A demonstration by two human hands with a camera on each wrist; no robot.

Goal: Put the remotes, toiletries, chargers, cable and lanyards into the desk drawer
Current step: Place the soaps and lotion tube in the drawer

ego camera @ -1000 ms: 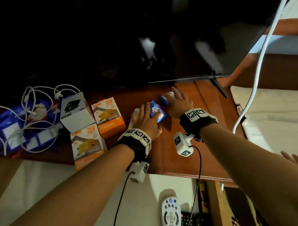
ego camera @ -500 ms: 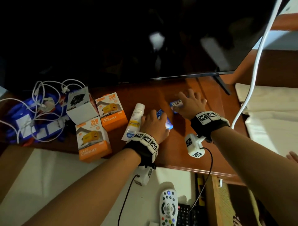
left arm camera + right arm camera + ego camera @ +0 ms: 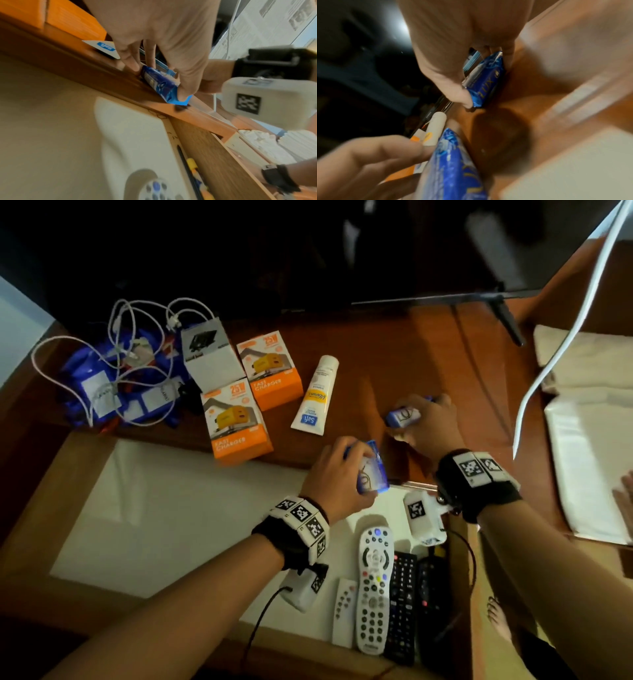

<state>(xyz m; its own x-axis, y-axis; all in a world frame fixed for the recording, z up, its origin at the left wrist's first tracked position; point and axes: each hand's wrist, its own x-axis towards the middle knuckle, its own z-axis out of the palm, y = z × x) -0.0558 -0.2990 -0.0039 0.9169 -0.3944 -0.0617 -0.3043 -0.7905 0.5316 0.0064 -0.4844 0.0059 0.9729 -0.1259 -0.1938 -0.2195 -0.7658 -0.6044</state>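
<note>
Now a blue Lux soap bar (image 3: pixel 371 472) pinched in the left hand (image 3: pixel 337 474) and another (image 3: pixel 404 416) gripped by the right hand (image 3: pixel 428 426) are best lowered toward six o'clock into the open drawer (image 3: pixel 171 508), beside the remotes (image 3: pixel 375 587).

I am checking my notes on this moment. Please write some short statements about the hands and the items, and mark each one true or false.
1. The left hand grips a blue soap packet. True.
2. The right hand is empty. False: it grips another soap packet.
3. Remotes already lie in the open drawer. True: the white remote and a black remote are there.
4. The cream tube is in the drawer. False: it lies on the desk.
5. Both orange charger boxes are in the drawer. False: one orange charger box and the other stand on the desk.
</note>
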